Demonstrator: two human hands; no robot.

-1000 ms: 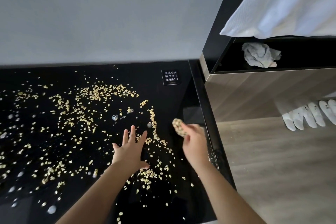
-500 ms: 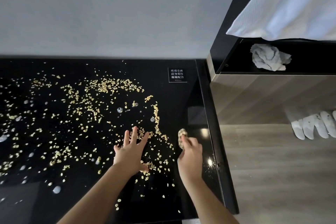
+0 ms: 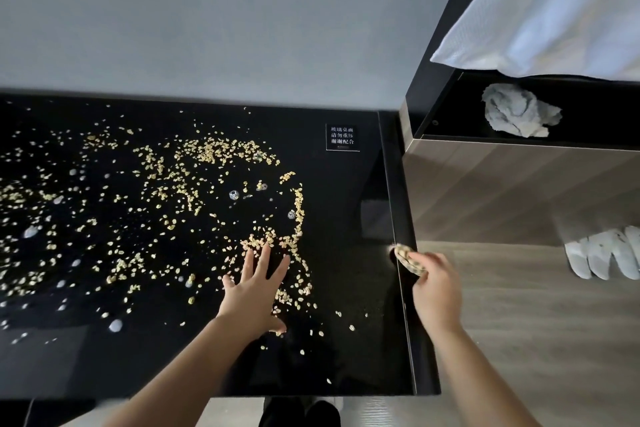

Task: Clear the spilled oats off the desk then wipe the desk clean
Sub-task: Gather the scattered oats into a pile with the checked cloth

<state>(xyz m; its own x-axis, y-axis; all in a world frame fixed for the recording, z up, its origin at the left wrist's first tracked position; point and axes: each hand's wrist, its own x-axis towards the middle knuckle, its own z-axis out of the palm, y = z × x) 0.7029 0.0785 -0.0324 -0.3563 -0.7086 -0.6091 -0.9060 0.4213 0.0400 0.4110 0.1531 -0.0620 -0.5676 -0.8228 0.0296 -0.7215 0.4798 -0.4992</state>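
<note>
Pale oat flakes (image 3: 207,156) lie scattered over the black glass desk (image 3: 346,357), mixed with a few small wet blobs. My left hand (image 3: 254,291) lies flat on the desk with its fingers spread, touching a cluster of flakes. At the desk's right edge, partly over the floor, my right hand (image 3: 436,288) is cupped round a handful of oats (image 3: 408,258). A crumpled grey-white cloth (image 3: 519,113) sits on a dark shelf at the upper right.
A small white-lettered notice (image 3: 342,137) is stuck near the desk's back right corner. Right of the desk stand a wood-fronted cabinet (image 3: 519,191) and wooden floor. White slippers (image 3: 602,253) lie on the floor. White bedding (image 3: 554,3) hangs at the top right.
My right hand has carried its handful of oats rightward from over the desk to the right edge. My left hand has stayed flat among the flakes. The view has shifted slightly.
</note>
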